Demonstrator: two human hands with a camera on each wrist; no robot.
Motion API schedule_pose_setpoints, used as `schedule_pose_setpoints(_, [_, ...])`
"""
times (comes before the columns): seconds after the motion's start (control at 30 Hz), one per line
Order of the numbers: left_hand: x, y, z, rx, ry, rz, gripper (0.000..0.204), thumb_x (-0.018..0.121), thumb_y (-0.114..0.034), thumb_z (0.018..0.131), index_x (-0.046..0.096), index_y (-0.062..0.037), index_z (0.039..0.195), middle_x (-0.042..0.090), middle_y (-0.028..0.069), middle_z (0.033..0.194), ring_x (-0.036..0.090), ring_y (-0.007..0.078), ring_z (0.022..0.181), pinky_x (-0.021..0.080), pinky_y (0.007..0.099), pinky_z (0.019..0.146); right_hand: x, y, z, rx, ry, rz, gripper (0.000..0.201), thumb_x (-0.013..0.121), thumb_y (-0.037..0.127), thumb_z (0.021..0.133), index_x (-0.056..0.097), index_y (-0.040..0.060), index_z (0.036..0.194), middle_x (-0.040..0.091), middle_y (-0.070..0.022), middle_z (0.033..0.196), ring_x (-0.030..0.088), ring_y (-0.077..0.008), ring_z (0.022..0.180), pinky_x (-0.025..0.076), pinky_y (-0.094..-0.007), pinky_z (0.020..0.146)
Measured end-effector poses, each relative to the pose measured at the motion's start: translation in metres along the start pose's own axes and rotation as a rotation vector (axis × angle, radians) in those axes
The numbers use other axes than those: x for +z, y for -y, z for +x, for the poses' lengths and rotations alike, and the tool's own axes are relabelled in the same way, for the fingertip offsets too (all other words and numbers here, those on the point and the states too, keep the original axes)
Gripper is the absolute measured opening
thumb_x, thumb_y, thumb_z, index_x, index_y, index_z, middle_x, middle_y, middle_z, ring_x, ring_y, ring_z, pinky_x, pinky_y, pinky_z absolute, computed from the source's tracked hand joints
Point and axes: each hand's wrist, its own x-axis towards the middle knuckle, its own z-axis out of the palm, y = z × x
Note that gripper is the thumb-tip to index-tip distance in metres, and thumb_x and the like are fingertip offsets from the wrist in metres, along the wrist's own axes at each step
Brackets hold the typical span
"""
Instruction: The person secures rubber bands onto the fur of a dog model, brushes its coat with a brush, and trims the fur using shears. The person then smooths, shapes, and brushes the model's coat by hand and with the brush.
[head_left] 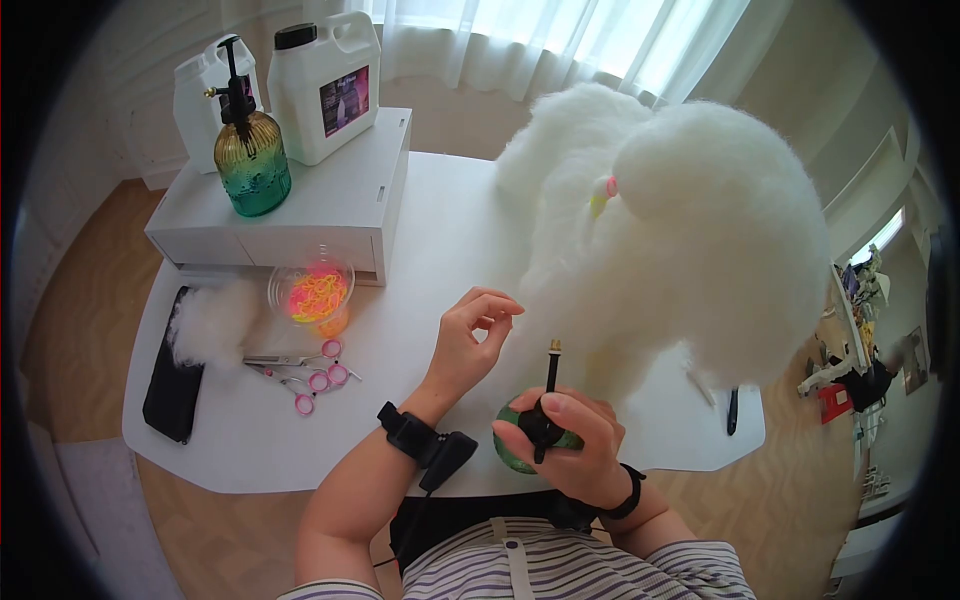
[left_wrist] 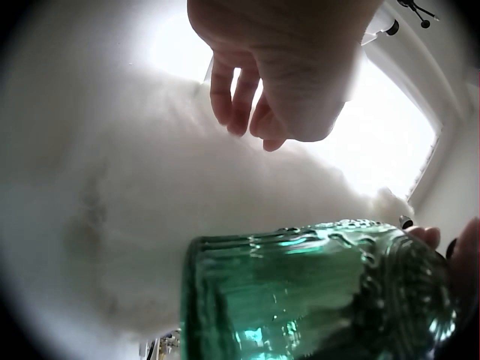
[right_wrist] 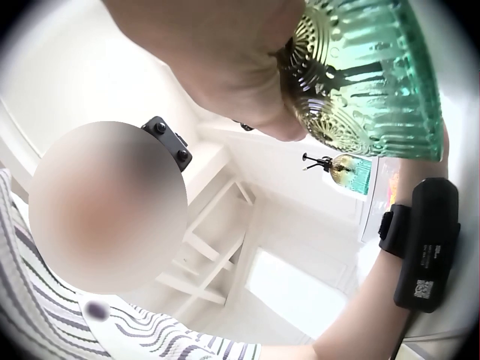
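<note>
A green glass spray bottle [head_left: 512, 452] with a black pump top is gripped around its neck by my right hand [head_left: 585, 450]. Its brass-tipped nozzle [head_left: 555, 347] points toward a large fluffy white dog-like figure [head_left: 690, 260]. In the left wrist view, the green glass bottle [left_wrist: 285, 300] lies across the lower part, in front of the white fur [left_wrist: 172, 187]. My left hand [head_left: 470, 340] is raised beside the fur, fingers loosely bent, fingertips right at its edge. Pink and yellow bands [head_left: 604, 194] sit in the fur higher up.
On the left of the white table [head_left: 440, 230] are scissors with pink rings [head_left: 318, 380], a tub of colored bands [head_left: 318, 295], a fur tuft [head_left: 215, 320] and a black case [head_left: 172, 400]. A second spray bottle [head_left: 252, 165] and white jugs [head_left: 325, 90] stand on a drawer box [head_left: 330, 215].
</note>
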Motion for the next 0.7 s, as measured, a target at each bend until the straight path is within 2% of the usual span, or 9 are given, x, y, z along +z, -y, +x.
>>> schedule_pose_setpoints(0.07, [0.001, 0.001, -0.001, -0.010, 0.013, 0.001, 0.013, 0.054, 0.004, 0.082, 0.063, 0.0000, 0.089, 0.060, 0.0073, 0.096, 0.059, 0.0139, 0.082, 0.050, 0.0251, 0.070, 0.004, -0.001, -0.004, 0.120, -0.091, 0.162, 0.037, 0.083, 0.009, 0.063, 0.059, 0.0047, 0.091, 0.056, -0.0042, 0.067, 0.049, -0.0158, 0.049, 0.039, -0.0243, 0.044])
schedule_pose_setpoints(0.1, [0.001, 0.002, -0.001, -0.009, 0.014, 0.000, 0.013, 0.054, 0.004, 0.082, 0.063, -0.0003, 0.089, 0.060, 0.0070, 0.096, 0.059, 0.0137, 0.082, 0.050, 0.0247, 0.069, 0.002, -0.001, -0.003, 0.122, -0.090, 0.160, 0.037, 0.083, 0.009, 0.063, 0.059, 0.0047, 0.091, 0.056, -0.0042, 0.067, 0.049, -0.0158, 0.049, 0.039, -0.0243, 0.044])
schedule_pose_setpoints(0.17, [0.001, 0.003, -0.001, -0.010, 0.019, -0.001, 0.012, 0.054, 0.004, 0.082, 0.063, -0.0007, 0.089, 0.060, 0.0067, 0.096, 0.059, 0.0134, 0.082, 0.049, 0.0244, 0.069, -0.003, -0.001, -0.002, 0.056, 0.086, 0.132, 0.043, 0.082, 0.007, 0.064, 0.056, 0.0032, 0.099, 0.056, -0.0050, 0.066, 0.048, -0.0157, 0.048, 0.039, -0.0250, 0.043])
schedule_pose_setpoints(0.2, [0.001, 0.003, -0.001, -0.017, 0.030, -0.009, 0.012, 0.054, 0.003, 0.083, 0.063, -0.0011, 0.090, 0.060, 0.0065, 0.095, 0.059, 0.0130, 0.083, 0.049, 0.0243, 0.069, -0.003, -0.002, -0.004, 0.060, 0.083, 0.131, 0.043, 0.082, 0.007, 0.064, 0.056, 0.0032, 0.099, 0.056, -0.0050, 0.066, 0.048, -0.0157, 0.048, 0.039, -0.0250, 0.043])
schedule_pose_setpoints(0.27, [0.000, 0.002, -0.001, -0.025, 0.045, -0.016, 0.012, 0.055, 0.003, 0.083, 0.063, -0.0014, 0.090, 0.060, 0.0063, 0.095, 0.058, 0.0126, 0.083, 0.048, 0.0242, 0.069, 0.001, -0.005, -0.011, 0.063, 0.015, 0.250, 0.050, 0.081, 0.004, 0.066, 0.052, 0.0031, 0.106, 0.058, -0.0054, 0.067, 0.052, -0.0151, 0.050, 0.043, -0.0246, 0.045])
schedule_pose_setpoints(0.4, [0.002, -0.001, -0.002, -0.045, 0.079, 0.011, 0.010, 0.056, 0.001, 0.083, 0.062, -0.0014, 0.090, 0.061, 0.0050, 0.096, 0.057, 0.0116, 0.084, 0.047, 0.0239, 0.070, -0.010, -0.015, -0.022, 0.092, 0.015, 0.178, 0.056, 0.080, 0.004, 0.067, 0.048, 0.0047, 0.113, 0.062, -0.0062, 0.071, 0.058, -0.0156, 0.054, 0.047, -0.0248, 0.049])
schedule_pose_setpoints(0.47, [0.002, -0.002, -0.002, -0.049, 0.091, 0.012, 0.009, 0.056, 0.001, 0.083, 0.062, -0.0012, 0.090, 0.061, 0.0046, 0.096, 0.057, 0.0113, 0.084, 0.047, 0.0239, 0.070, -0.014, -0.021, -0.034, 0.140, -0.098, 0.134, 0.061, 0.080, 0.004, 0.067, 0.044, 0.0066, 0.117, 0.065, -0.0073, 0.076, 0.062, -0.0165, 0.057, 0.050, -0.0259, 0.052])
schedule_pose_setpoints(0.6, [0.001, -0.002, -0.001, -0.056, 0.107, 0.024, 0.009, 0.057, 0.000, 0.083, 0.061, -0.0011, 0.091, 0.061, 0.0044, 0.095, 0.057, 0.0112, 0.083, 0.047, 0.0236, 0.069, -0.023, -0.020, -0.035, 0.090, -0.096, 0.135, 0.063, 0.079, 0.004, 0.068, 0.042, 0.0076, 0.119, 0.066, -0.0083, 0.079, 0.063, -0.0171, 0.057, 0.051, -0.0258, 0.052])
schedule_pose_setpoints(0.7, [0.001, 0.001, -0.001, -0.063, 0.113, 0.024, 0.009, 0.057, 0.000, 0.083, 0.061, -0.0013, 0.090, 0.061, 0.0042, 0.095, 0.057, 0.0111, 0.084, 0.047, 0.0234, 0.069, -0.020, -0.013, -0.027, 0.067, -0.093, 0.213, 0.054, 0.079, 0.003, 0.068, 0.048, 0.0077, 0.110, 0.063, -0.0071, 0.072, 0.059, -0.0171, 0.052, 0.047, -0.0255, 0.047])
